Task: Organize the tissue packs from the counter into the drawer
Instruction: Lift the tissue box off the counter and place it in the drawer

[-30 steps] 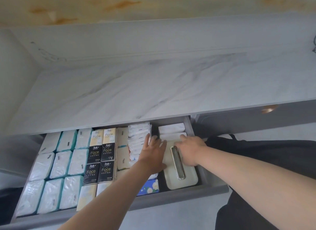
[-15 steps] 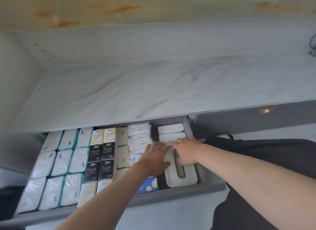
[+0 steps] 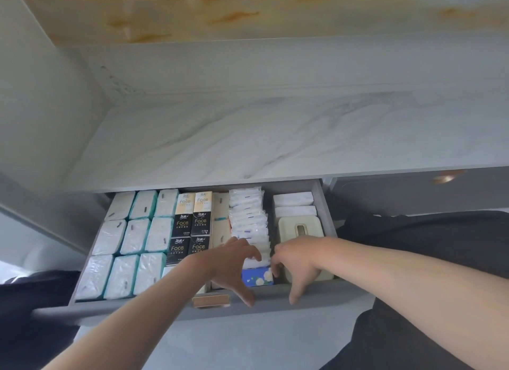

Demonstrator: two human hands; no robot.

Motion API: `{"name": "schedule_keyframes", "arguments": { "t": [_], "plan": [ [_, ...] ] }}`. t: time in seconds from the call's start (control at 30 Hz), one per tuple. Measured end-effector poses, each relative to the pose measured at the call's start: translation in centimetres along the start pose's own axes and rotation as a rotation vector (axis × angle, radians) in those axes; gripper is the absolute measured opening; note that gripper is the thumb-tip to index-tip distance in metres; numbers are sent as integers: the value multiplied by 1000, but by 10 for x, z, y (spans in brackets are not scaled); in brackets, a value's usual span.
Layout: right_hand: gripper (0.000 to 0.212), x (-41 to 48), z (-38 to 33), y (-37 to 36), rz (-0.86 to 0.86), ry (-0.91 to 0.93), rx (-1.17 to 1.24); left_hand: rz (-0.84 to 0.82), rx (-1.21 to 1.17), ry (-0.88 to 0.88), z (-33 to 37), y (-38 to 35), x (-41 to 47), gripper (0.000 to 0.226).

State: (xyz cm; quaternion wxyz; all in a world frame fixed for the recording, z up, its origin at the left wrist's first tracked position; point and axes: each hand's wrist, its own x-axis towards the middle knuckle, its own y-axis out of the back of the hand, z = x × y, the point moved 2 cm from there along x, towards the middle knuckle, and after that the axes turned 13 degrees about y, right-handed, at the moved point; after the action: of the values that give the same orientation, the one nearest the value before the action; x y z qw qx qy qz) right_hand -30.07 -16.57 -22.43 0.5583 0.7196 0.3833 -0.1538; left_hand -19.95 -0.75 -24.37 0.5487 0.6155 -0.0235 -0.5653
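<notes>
The grey drawer (image 3: 327,204) stands pulled out under the marble counter (image 3: 248,138). It holds rows of white-and-teal tissue packs (image 3: 135,236), black and cream "Face" packs (image 3: 190,223), a row of small white sachets (image 3: 249,218), a blue floral pack (image 3: 257,276), two white packs (image 3: 293,204) and a cream tissue box (image 3: 298,225). My left hand (image 3: 234,262) and my right hand (image 3: 296,259) hover over the drawer's front part, fingers spread, thumbs hanging over the front panel. Neither hand holds anything.
A wooden pull (image 3: 211,301) sits on the drawer front. To the right is a shut drawer with a copper knob (image 3: 446,177). Dark clothing (image 3: 429,259) fills the lower right. A wall (image 3: 41,94) bounds the counter on the left.
Both hands have left the cream tissue box and the sachets and pulled back toward the drawer's front edge. The box now lies further in, uncovered at its top.
</notes>
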Motion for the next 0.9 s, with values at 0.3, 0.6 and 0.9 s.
{"name": "schedule_keyframes", "arguments": {
  "t": [0.3,0.6,0.9],
  "plan": [
    [45,2,20,16,189,-88,-60,365,-31,22,-14,18,9,70],
    [57,0,36,39,376,-454,-255,728,-168,392,-41,40,7,38],
    [44,20,63,54,615,-642,1311,380,-887,784,-109,68,14,43]
  ]
}}
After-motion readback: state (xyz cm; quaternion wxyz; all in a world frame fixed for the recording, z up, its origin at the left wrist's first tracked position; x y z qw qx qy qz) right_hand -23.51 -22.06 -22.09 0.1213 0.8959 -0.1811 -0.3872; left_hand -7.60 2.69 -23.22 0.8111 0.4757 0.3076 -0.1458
